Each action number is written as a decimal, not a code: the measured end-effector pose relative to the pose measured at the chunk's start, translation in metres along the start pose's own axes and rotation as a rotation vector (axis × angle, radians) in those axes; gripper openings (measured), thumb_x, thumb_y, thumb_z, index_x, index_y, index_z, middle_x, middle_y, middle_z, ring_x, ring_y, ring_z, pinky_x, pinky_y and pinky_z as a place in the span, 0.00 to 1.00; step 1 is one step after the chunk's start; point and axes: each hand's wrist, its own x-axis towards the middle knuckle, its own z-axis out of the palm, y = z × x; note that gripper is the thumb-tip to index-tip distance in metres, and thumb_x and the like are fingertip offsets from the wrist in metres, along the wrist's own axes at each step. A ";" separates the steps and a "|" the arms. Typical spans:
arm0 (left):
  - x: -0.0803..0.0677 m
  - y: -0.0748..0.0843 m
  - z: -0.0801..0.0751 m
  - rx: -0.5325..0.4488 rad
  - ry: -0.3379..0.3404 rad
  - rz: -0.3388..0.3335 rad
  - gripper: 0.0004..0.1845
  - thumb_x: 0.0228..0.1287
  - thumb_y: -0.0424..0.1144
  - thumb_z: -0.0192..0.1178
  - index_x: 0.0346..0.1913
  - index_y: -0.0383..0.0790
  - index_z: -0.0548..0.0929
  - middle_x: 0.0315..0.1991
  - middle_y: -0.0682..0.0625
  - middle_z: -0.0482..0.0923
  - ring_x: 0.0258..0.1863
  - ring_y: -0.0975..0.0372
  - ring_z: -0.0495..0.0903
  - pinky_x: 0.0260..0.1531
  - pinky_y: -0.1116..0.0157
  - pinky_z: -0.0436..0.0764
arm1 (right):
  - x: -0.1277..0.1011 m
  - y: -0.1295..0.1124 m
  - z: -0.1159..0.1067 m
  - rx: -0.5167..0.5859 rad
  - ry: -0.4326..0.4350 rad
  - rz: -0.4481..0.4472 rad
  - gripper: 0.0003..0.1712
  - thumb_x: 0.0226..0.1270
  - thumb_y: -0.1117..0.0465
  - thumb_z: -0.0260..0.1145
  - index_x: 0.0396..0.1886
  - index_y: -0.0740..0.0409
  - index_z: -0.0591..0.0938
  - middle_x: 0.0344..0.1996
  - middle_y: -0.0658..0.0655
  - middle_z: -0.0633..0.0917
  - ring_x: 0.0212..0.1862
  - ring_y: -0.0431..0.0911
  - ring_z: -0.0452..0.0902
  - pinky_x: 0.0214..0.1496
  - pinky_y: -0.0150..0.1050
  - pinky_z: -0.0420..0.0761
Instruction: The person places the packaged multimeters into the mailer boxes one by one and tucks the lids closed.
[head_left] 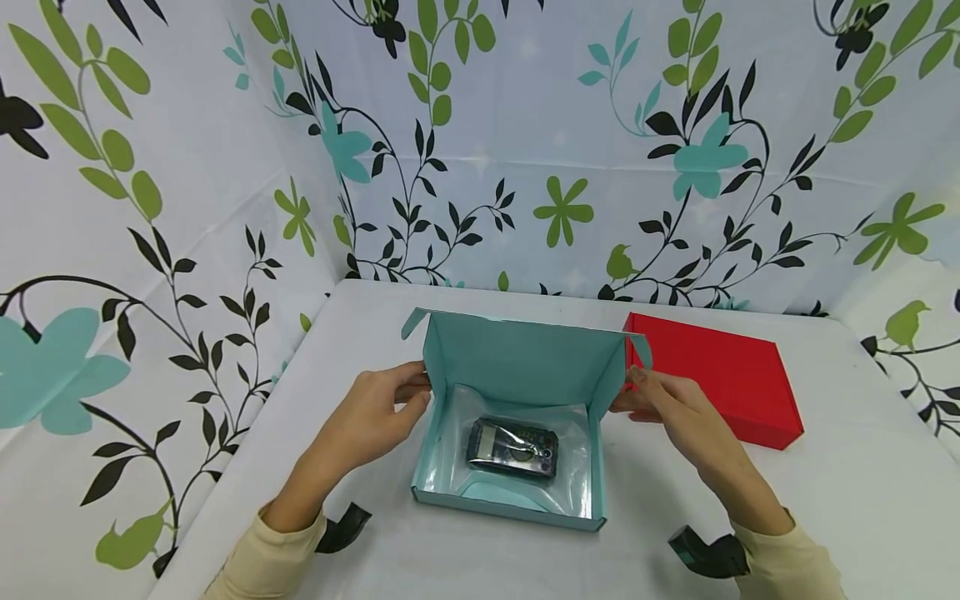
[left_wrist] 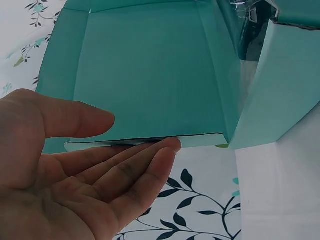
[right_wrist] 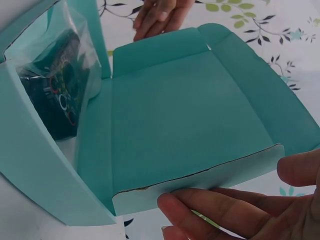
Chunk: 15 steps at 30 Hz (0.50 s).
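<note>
Your left hand (head_left: 381, 415) and right hand (head_left: 672, 406) touch the lid (head_left: 525, 357), fingers extended, neither clenched; match pressure both sides, keep it square, mind the bagged meter (head_left: 513, 448).

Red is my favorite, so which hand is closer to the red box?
Right. The right hand is close beside the red box, at one side of the teal lid; the left hand is farther away, at the lid's other side.
</note>
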 end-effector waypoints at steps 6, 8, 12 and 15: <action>-0.003 -0.001 0.003 -0.001 -0.003 0.000 0.19 0.73 0.30 0.59 0.63 0.30 0.81 0.51 0.46 0.87 0.49 0.55 0.88 0.53 0.49 0.83 | -0.003 0.000 0.002 -0.002 0.000 -0.001 0.26 0.84 0.49 0.53 0.63 0.65 0.81 0.50 0.61 0.89 0.52 0.58 0.85 0.55 0.52 0.80; -0.004 -0.001 0.003 0.001 -0.002 -0.002 0.18 0.73 0.30 0.59 0.63 0.31 0.81 0.51 0.46 0.87 0.49 0.55 0.88 0.53 0.49 0.82 | -0.005 0.001 0.003 -0.005 0.003 -0.003 0.26 0.84 0.50 0.54 0.63 0.65 0.81 0.49 0.61 0.89 0.51 0.58 0.86 0.54 0.52 0.81; -0.007 -0.002 0.004 0.005 0.002 0.001 0.16 0.73 0.30 0.59 0.61 0.32 0.83 0.50 0.47 0.87 0.49 0.56 0.88 0.54 0.48 0.82 | -0.007 0.001 0.006 -0.012 0.010 0.000 0.25 0.83 0.52 0.56 0.66 0.66 0.80 0.49 0.62 0.89 0.51 0.60 0.86 0.55 0.56 0.82; -0.009 -0.003 0.005 0.010 0.006 0.005 0.16 0.73 0.30 0.60 0.60 0.32 0.83 0.50 0.47 0.87 0.49 0.56 0.88 0.53 0.47 0.82 | -0.009 0.002 0.008 -0.012 0.008 0.007 0.25 0.82 0.53 0.57 0.67 0.66 0.78 0.50 0.63 0.88 0.52 0.61 0.85 0.55 0.59 0.82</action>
